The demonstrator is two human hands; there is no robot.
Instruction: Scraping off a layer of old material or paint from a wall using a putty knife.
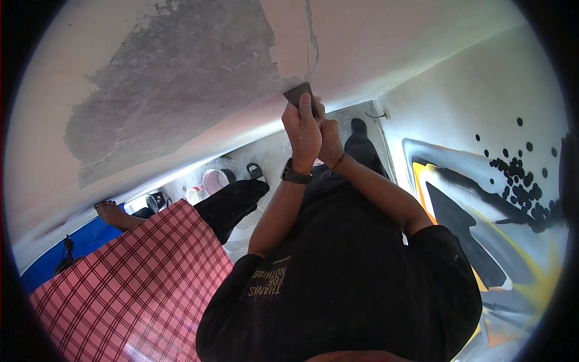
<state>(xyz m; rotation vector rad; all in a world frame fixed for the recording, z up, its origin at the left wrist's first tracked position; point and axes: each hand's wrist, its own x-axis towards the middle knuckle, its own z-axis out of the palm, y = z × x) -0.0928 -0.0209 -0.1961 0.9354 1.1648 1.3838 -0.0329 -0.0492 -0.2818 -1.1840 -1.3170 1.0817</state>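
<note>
A dark, flat scraper blade (297, 92) rests against the wall beside the lower end of a crack (312, 42). My left hand (303, 128) is closed on the scraper, its thumb pressed along the blade. Close against it, my right hand (330, 142) is also closed, apparently around the lower part of the tool; the handle is hidden by my fingers. The wall (350, 48) is pale pinkish, with a large rough grey patch (175, 72) where the paint is gone, left of the blade.
At the left, red checked cloth (139, 277) and a black-clothed leg (232, 202) lie near another person's bare limb (114, 215) by the wall. A bucket (216, 181) and a sandal (256, 172) are on the floor. A painted wall (470, 223) stands on the right.
</note>
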